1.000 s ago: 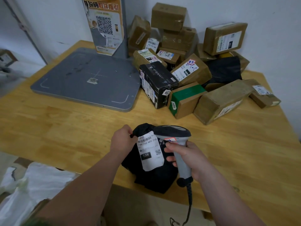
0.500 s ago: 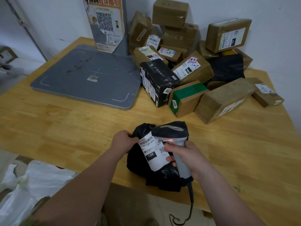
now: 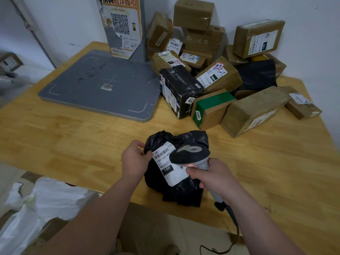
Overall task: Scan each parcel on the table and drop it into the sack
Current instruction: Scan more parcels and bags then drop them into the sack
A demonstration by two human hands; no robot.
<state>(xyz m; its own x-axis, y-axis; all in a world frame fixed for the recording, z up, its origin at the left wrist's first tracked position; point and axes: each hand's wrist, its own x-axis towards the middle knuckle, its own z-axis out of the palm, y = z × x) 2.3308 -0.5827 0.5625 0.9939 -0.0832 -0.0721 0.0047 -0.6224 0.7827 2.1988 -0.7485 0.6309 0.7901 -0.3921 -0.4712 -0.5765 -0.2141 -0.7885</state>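
Head view: the left hand pinches the upper left edge of 1 black bag parcel at the near edge of the table, white label facing up. The right hand grips the handheld scanner, its head just over the label. The white sack sits below the table, lower left; other parcels are piled far right.

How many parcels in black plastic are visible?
2. One black parcel at the table's front edge, held by the left hand; the other black parcel far right among brown boxes. Others may be hidden.
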